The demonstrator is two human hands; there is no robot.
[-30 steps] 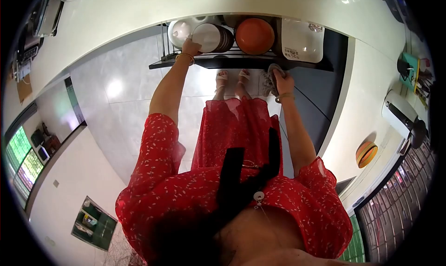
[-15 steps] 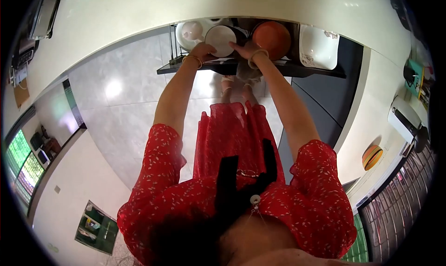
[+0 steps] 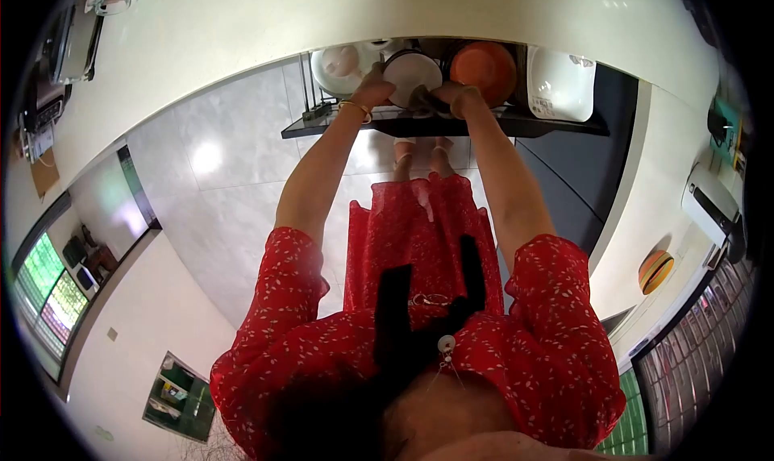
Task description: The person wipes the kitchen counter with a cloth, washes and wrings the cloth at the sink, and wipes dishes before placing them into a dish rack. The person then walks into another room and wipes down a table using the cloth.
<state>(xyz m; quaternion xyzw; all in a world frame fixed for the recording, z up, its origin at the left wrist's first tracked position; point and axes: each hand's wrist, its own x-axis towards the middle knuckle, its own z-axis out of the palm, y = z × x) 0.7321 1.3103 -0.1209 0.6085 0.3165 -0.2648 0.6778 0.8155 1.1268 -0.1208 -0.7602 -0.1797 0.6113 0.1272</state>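
Note:
A round white bowl or pot [image 3: 413, 72] stands in a pulled-out drawer [image 3: 484, 128] below the counter. My left hand [image 3: 373, 89] is closed at its left side, with the thumb against the rim. On the right side, my right hand [image 3: 453, 96] is bunched around a grey cloth [image 3: 422, 99], which lies against the near edge of the white vessel. Some of the right fingers are hidden behind the cloth. Just right of that hand sits an orange bowl [image 3: 484, 70]. To the left is a wide pale bowl [image 3: 330, 80] with a pinkish ladle-like piece [image 3: 342, 60] in it.
A white rectangular basin [image 3: 561, 90] stands at the drawer's right end. The white countertop [image 3: 387, 10] overhangs the drawer's back. Grey cabinet fronts [image 3: 556, 171] are at the right, and a tiled floor [image 3: 242, 163] lies at the left.
My right hand has brought the grey cloth up from below the drawer edge to the white vessel. My left hand has moved slightly up along its left side. The whole view has shifted a little.

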